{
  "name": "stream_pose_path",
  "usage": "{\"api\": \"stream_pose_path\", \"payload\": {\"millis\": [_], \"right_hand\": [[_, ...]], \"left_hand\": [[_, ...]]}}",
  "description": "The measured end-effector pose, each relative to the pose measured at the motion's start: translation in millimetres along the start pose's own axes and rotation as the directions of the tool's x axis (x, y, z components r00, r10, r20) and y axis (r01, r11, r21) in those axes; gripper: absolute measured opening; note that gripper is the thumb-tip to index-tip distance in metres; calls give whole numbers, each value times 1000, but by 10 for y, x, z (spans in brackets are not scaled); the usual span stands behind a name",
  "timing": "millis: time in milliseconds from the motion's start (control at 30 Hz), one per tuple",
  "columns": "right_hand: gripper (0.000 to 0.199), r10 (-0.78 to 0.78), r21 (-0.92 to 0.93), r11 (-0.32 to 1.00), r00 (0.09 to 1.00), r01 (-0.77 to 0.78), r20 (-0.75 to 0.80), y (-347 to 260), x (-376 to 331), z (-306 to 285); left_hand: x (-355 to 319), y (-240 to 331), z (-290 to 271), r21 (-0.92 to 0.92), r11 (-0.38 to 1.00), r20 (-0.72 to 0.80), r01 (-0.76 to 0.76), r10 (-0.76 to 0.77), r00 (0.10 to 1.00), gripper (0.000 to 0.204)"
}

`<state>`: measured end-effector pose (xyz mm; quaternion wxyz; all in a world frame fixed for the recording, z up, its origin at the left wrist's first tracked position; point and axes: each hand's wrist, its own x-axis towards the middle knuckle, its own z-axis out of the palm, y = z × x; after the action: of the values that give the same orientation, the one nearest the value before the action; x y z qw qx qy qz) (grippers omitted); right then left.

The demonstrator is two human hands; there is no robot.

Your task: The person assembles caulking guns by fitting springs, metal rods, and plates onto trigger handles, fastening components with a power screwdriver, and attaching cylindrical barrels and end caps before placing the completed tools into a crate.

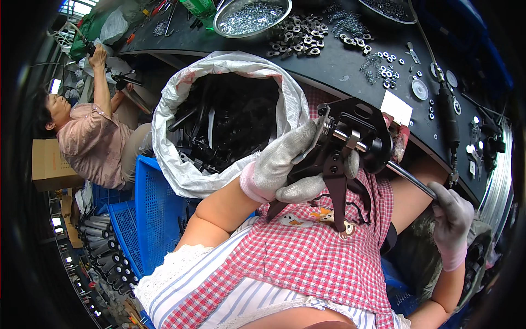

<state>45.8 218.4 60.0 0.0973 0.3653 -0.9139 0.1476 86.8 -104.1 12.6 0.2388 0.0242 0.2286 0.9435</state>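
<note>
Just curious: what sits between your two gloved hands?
In the head view, a slim metal rod spans from the black metal bracket assembly in the left hand to the right hand.

Black metal bracket assembly point(350, 145) sits in your gloved left hand point(285, 164), held above your checked apron. Flat stamped arms hang down from it, one long leg pointing toward your lap. A shiny steel rod point(378, 156) runs through its top, slanting down to your gloved right hand point(452, 219), which grips a dark tool there.
</note>
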Motion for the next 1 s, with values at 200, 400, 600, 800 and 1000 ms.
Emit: {"api": "stream_pose_path", "payload": {"millis": [200, 400, 600, 800, 1000], "right_hand": [[37, 230, 573, 585, 795, -574, 562, 96, 84, -77], [23, -1, 153, 988, 999, -4, 33, 42, 70, 111], [21, 123, 578, 318, 638, -751, 760, 203, 134, -28], [39, -91, 81, 992, 992, 98, -85, -7, 72, 210], [25, 38, 514, 824, 929, -237, 368, -288, 369, 168]], "left_hand": [[23, -76, -126, -93, 994, 166, -54, 69, 984, 47], [36, -80, -82, 87, 990, 128, -112, 100, 987, 47], [62, 11, -53, 330, 941, 41, -75, 65, 997, 62], [190, -171, 114, 156, 988, 12, 20, -22, 1000, 57], [425, -215, -6, 292, 901, 72, 321, -355, 932, 56]]}}
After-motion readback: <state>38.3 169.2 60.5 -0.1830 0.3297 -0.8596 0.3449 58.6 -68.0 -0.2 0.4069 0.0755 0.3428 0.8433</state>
